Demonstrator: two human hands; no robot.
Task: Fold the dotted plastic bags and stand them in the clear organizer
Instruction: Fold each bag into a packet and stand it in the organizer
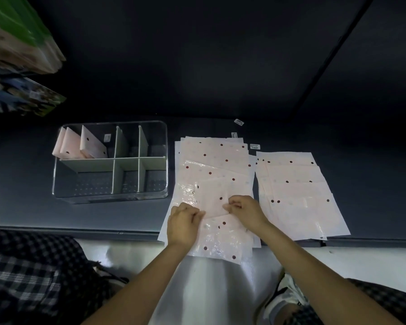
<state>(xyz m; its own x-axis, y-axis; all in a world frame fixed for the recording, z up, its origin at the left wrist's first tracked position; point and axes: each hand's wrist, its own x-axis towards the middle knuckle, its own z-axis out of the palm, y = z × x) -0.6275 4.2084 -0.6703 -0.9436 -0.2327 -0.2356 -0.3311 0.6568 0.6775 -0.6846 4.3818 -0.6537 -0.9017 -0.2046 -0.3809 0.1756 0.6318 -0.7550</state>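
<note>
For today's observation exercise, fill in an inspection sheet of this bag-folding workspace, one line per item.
Surface: dark table, near edge in view.
Job's things: clear organizer with white dividers; folded bags stand in its far-left compartment; two stacks of flat dotted bags; one bag being folded on the left stack.
Clutter: small label stickers beyond the stacks.
Grippers: left hand and right hand pinch the bag's edge with curled fingers.
Cables: nothing seen.
Surroundings: dark wall; blurred packages at upper left.

Pale pink dotted plastic bags [215,160] lie flat in overlapping stacks beside the clear organizer [110,160], where folded bags [80,144] stand in its far-left compartment
</note>
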